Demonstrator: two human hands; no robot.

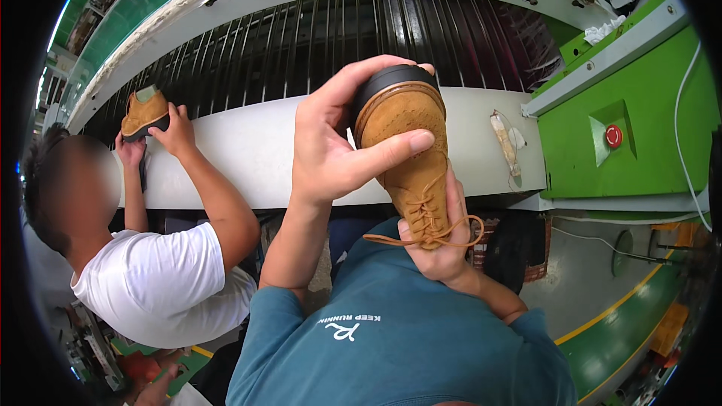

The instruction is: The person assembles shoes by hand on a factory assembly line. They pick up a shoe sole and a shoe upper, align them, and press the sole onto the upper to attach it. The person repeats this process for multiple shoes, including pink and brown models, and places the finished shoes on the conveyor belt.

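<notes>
We hold a tan lace-up shoe up in front of us, just off the middle of the view toward 1 o'clock. Its rounded toe and black sole edge point to 12 o'clock, and its brown laces, tied with loops, lie at the 6 o'clock end. Our left hand comes at the shoe from its 9 o'clock side: the fingers grasp the sole around the toe, and the thumb lies across the upper toward 3 o'clock. Our right hand grasps the laced end from 6 o'clock, its fingers partly hidden behind the shoe, with one of the loops reaching out to either side of it.

Beyond the shoe we see the white bench, and past that, toward 12 o'clock, a row of dark bars. A pale, stick-like thing lies on the bench between 2 and 3 o'clock; we cannot tell what it is. Farther the same way stands a green panel with a round red button. At 8 o'clock a co-worker in a white shirt lifts another tan shoe in both hands, between 9 and 10 o'clock from the view's middle.
</notes>
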